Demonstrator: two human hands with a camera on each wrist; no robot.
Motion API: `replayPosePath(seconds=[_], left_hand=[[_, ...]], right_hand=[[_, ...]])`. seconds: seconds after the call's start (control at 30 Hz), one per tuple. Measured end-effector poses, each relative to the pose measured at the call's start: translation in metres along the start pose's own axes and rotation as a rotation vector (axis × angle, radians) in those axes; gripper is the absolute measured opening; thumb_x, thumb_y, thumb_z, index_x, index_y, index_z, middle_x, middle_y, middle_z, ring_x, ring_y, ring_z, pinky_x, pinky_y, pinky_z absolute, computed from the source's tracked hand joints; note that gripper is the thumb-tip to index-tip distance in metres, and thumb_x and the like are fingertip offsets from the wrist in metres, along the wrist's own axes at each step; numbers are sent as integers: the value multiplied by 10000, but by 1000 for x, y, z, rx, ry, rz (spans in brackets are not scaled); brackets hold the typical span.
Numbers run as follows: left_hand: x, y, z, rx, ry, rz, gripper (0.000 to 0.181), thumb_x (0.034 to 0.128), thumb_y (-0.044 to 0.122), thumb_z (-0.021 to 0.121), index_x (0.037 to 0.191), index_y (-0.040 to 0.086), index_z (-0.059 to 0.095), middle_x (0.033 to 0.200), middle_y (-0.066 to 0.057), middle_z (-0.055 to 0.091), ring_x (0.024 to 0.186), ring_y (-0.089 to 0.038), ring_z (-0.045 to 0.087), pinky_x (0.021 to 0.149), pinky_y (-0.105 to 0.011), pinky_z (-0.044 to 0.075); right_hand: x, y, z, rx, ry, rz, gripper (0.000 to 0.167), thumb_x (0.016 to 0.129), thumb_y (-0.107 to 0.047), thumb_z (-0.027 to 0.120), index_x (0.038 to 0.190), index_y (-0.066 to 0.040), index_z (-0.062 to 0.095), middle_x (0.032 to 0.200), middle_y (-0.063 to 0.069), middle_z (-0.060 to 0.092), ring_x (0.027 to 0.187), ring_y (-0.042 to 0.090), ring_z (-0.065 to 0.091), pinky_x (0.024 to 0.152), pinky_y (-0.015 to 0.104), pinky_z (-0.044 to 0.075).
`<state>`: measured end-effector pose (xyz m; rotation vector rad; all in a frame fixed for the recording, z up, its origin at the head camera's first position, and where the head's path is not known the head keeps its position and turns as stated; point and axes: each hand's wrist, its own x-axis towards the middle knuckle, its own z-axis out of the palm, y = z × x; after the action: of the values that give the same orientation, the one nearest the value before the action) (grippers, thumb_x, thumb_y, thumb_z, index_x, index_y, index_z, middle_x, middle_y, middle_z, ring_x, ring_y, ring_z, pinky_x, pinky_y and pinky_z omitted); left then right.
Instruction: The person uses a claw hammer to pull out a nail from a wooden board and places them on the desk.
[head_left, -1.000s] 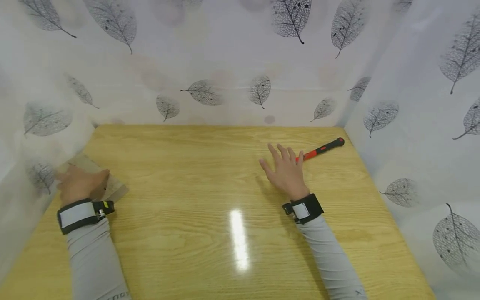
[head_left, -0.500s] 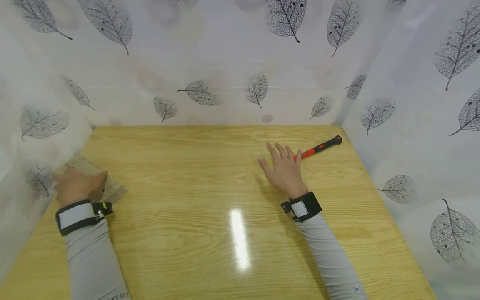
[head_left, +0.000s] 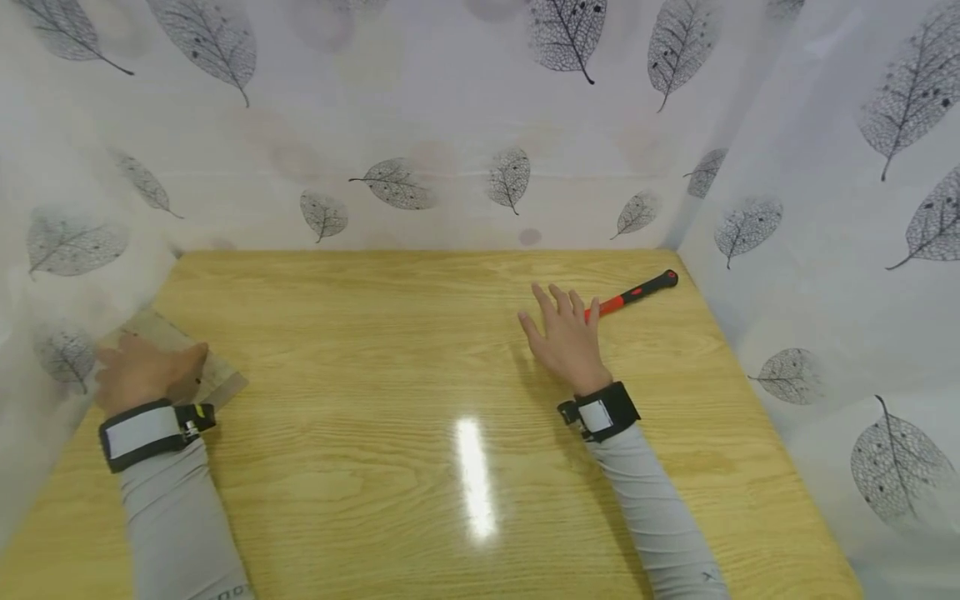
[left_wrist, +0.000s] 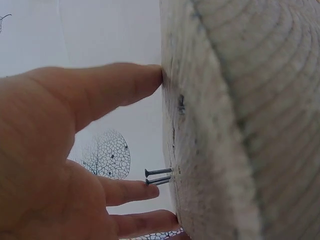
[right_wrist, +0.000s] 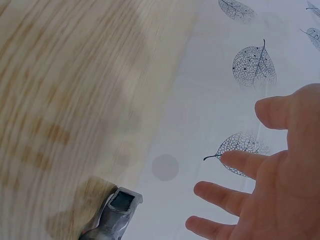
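At the table's left edge my left hand (head_left: 142,375) rests over a flat wooden board (head_left: 161,325). In the left wrist view, the thumb tip touches the face of the board (left_wrist: 205,130), and the other fingers are spread below. Two nails (left_wrist: 159,172) stick out of that face, close to a fingertip. My right hand (head_left: 572,346) is over a hammer, its fingers spread and nothing held. The hammer's black and red handle (head_left: 633,293) shows past the hand, which hides the head in the head view. The metal hammer head (right_wrist: 117,207) appears in the right wrist view, apart from the fingers.
A wood-grain table (head_left: 360,467) spans the area between the hands. White curtains (head_left: 435,100) with leaf prints enclose its back and sides. A bright light reflection (head_left: 476,479) lies on the tabletop.
The head view has shifted slightly, so everything sits a little further left in it. Both hands, the board and the hammer keep nearly the same positions on the table.
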<state>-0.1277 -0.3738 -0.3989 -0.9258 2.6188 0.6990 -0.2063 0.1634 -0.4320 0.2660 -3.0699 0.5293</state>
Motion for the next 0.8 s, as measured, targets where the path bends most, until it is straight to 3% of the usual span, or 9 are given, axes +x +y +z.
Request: replayPosePath(seconds=[0.2, 0.3, 0.5, 0.7, 0.8], left_hand=[[4, -2, 1, -24, -6, 10, 1204, 922, 657, 483, 1479, -222, -123, 1491, -527, -90, 1366, -727, 60, 1060, -777, 264], [7, -1, 4, -24, -9, 3, 1239, 918, 689, 462, 1467, -196, -209, 1509, -495, -205, 1398, -710, -42, 1103, -779, 189], [7, 0, 8, -16, -12, 5, 1271, 907, 708, 474, 1448, -155, -286, 1493, -457, -321, 1394, -701, -135, 1123, -775, 151], [1, 10, 11, -13, 13, 37, 1256, 886, 650, 592, 1507, -176, -122, 1498, -528, -103, 1358, -744, 59, 1034, -769, 307], [-1, 19, 14, 8, -16, 82, 1271, 885, 664, 597, 1508, -162, -142, 1491, -536, -147, 1333, -778, 35, 1039, -789, 273]], right_hand=[[0, 0, -2, 4, 4, -1, 651, 1066, -545, 346, 1618, -202, 290, 1649, 174, 275, 1529, 443, 149, 1193, 675, -86], [-1, 0, -3, 6, 0, 4, 649, 1067, -542, 346, 1619, -205, 288, 1651, 172, 271, 1532, 438, 142, 1195, 670, -92], [-1, 0, -2, -5, -27, 10, 635, 1072, -536, 325, 1610, -198, 311, 1656, 168, 258, 1534, 444, 134, 1196, 670, -88], [-1, -2, -2, -9, -33, 7, 639, 1072, -540, 316, 1606, -190, 319, 1658, 168, 254, 1537, 440, 128, 1196, 681, -58], [-2, -2, -3, -5, -30, 10, 636, 1073, -537, 319, 1605, -188, 322, 1658, 165, 253, 1540, 434, 125, 1199, 676, -55]])
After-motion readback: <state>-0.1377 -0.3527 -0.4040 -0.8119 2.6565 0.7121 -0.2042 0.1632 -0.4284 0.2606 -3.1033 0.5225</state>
